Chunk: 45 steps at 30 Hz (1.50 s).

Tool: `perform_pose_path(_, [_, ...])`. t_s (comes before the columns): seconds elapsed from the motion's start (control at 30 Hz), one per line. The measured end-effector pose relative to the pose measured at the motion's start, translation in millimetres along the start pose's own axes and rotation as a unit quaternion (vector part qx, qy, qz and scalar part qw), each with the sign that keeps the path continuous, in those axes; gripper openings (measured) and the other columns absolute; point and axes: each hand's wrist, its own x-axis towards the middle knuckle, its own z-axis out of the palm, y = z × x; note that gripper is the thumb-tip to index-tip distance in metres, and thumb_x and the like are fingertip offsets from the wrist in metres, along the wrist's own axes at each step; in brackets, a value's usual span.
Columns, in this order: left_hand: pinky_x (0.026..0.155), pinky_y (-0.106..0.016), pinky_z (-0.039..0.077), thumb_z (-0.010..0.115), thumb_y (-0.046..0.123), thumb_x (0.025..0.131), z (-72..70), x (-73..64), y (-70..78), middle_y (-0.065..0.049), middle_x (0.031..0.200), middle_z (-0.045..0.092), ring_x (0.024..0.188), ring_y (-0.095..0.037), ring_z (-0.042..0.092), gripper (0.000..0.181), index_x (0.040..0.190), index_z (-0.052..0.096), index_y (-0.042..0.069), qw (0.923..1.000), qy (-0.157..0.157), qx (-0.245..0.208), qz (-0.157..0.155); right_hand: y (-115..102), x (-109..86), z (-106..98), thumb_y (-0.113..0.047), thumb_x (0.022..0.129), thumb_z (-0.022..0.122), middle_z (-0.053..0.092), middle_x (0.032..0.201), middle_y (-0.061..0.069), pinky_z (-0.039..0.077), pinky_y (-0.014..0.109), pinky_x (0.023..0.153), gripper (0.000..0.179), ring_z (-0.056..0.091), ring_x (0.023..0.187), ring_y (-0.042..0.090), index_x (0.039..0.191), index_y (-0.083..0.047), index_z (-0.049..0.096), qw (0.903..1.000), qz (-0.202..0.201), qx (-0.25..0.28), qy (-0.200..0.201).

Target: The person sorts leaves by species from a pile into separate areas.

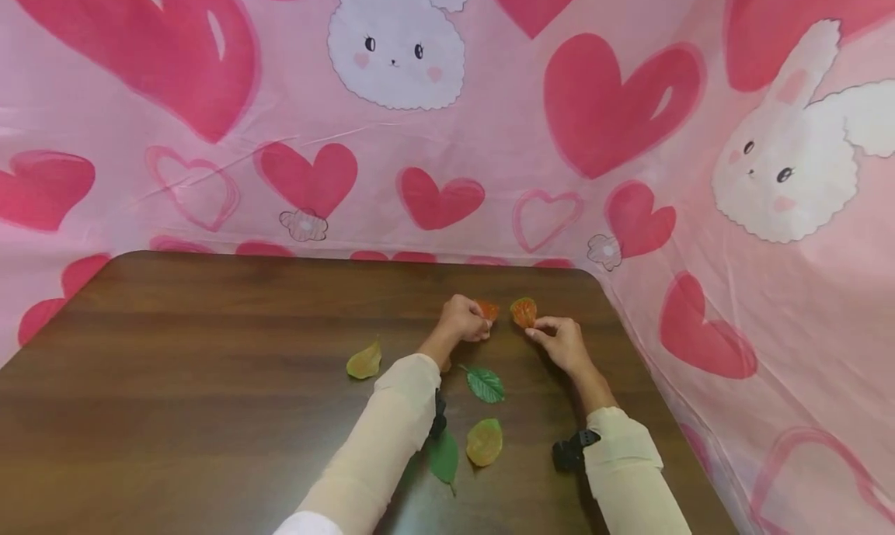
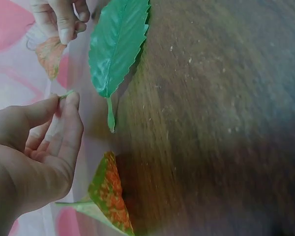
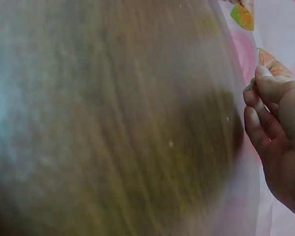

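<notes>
Jutting from the right grip [image 1: 562, 345], the right orange leaf [image 1: 524, 313] lies on the far side of the fingertips, toward the left grip [image 1: 463, 319]. Thumb and finger pinch its base, and its long axis runs away from the person, leaning slightly leftward. The left orange leaf [image 1: 488, 310] pokes out past the left grip, whose thumb and finger pinch a green stem; the hand covers part of that leaf in the head view, so its axis is hard to tell. The relation that seems to count is the gap between these two: near, about level, not touching, each on the inner side of its own grip. Whether either touches the desk [image 1: 175, 380] cannot be told.

Nearer the person lies the toothed leaf [image 1: 485, 385], closer to the left grip than to the right, its stem pointing left. Beyond it come the yellow-green leaf [image 1: 485, 442] and, just beside that, the smooth leaf [image 1: 444, 457], stem toward the person. The yellow leaf [image 1: 364, 361] lies apart, left of the left forearm.

Counted: two orange, two green, two yellowish, six in plain sight. A dark patch [image 1: 411, 469] beside the smooth one is unclear. Around them: two pale sleeves [image 1: 377, 434], two black wrist devices [image 1: 575, 451], one pink cloth [image 1: 489, 147] behind.
</notes>
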Motion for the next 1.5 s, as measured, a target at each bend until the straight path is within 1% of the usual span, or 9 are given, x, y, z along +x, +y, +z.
perform_pose_path(0.17, [0.053,-0.025,0.058,0.076,-0.004,0.084,6.5,3.7,-0.9,-0.016,0.071,0.075,0.050,-0.009,0.063,0.005,0.083,0.073,-0.006,0.9998,0.003,0.005,-0.017,2.2,0.9,0.8,-0.006,0.085,0.080,0.078,0.098,0.020,0.054,0.042,0.090,0.011,0.071,0.097,0.031,0.091,0.004,0.078,0.9999,0.014,-0.004,-0.001])
perform_pose_path(0.43, [0.053,-0.024,0.058,0.075,-0.003,0.085,13.2,3.1,0.1,-0.013,0.074,0.075,0.050,-0.008,0.061,0.004,0.083,0.073,-0.006,0.9991,0.004,0.025,-0.033,2.1,5.3,1.0,-0.006,0.088,0.077,0.077,0.101,0.022,0.054,0.049,0.092,0.013,0.070,0.100,0.036,0.094,0.005,0.077,0.9997,0.021,-0.011,-0.010])
perform_pose_path(0.63, [0.049,-0.019,0.054,0.075,-0.002,0.086,13.4,3.1,-1.7,-0.018,0.088,0.079,0.049,-0.006,0.060,0.004,0.085,0.073,-0.006,0.9992,0.004,0.029,-0.027,3.4,9.0,-0.3,-0.005,0.088,0.077,0.077,0.102,0.023,0.053,0.052,0.095,0.012,0.070,0.103,0.039,0.094,0.006,0.077,0.9997,0.016,-0.018,-0.009])
perform_pose_path(0.73, [0.047,-0.018,0.052,0.075,-0.002,0.085,13.8,4.4,-2.7,-0.018,0.090,0.079,0.048,-0.005,0.059,0.004,0.086,0.074,-0.006,0.9993,0.006,0.029,-0.024,3.8,9.8,-1.4,-0.004,0.088,0.077,0.077,0.101,0.023,0.054,0.051,0.094,0.012,0.070,0.101,0.038,0.094,0.006,0.077,0.9998,0.015,-0.014,-0.009])
perform_pose_path(0.87, [0.045,-0.017,0.048,0.077,0.000,0.085,15.2,6.7,-3.5,-0.015,0.087,0.080,0.048,-0.003,0.058,0.004,0.086,0.074,-0.003,0.9987,0.009,0.043,-0.026,5.8,10.4,-1.0,-0.005,0.088,0.077,0.077,0.100,0.023,0.054,0.049,0.092,0.012,0.071,0.099,0.036,0.093,0.006,0.077,0.9997,0.013,-0.018,-0.008])
perform_pose_path(1.07, [0.043,-0.018,0.042,0.079,0.005,0.084,17.3,10.6,-3.8,-0.008,0.076,0.079,0.046,-0.002,0.057,0.007,0.080,0.074,0.002,0.9967,0.011,0.073,-0.033,8.0,12.5,-0.1,-0.005,0.087,0.078,0.077,0.099,0.021,0.054,0.046,0.091,0.011,0.071,0.098,0.033,0.093,0.004,0.078,0.9996,0.017,-0.021,-0.004])
perform_pose_path(1.17, [0.042,-0.018,0.041,0.079,0.003,0.083,17.6,12.4,-3.6,-0.008,0.073,0.078,0.045,-0.002,0.056,0.006,0.080,0.075,0.002,0.9965,0.013,0.075,-0.035,7.8,13.6,-0.5,-0.005,0.088,0.078,0.077,0.100,0.021,0.054,0.047,0.092,0.011,0.071,0.098,0.034,0.093,0.005,0.078,0.9996,0.018,-0.019,-0.004])
perform_pose_path(1.3, [0.041,-0.018,0.040,0.079,0.004,0.083,18.5,13.9,-3.6,-0.008,0.076,0.079,0.044,-0.003,0.057,0.004,0.081,0.076,0.002,0.9965,0.016,0.073,-0.037,8.2,13.9,-0.7,-0.005,0.088,0.077,0.077,0.099,0.022,0.054,0.049,0.092,0.011,0.071,0.098,0.035,0.093,0.005,0.078,0.9996,0.017,-0.022,-0.005])
perform_pose_path(1.5, [0.043,-0.020,0.041,0.080,0.010,0.086,20.1,14.8,-5.8,-0.004,0.068,0.075,0.046,-0.004,0.059,0.006,0.083,0.078,0.005,0.9956,0.013,0.079,-0.048,9.1,13.1,1.1,-0.006,0.089,0.076,0.077,0.100,0.020,0.055,0.044,0.089,0.011,0.071,0.096,0.033,0.094,0.003,0.078,0.9993,0.019,-0.028,-0.017])
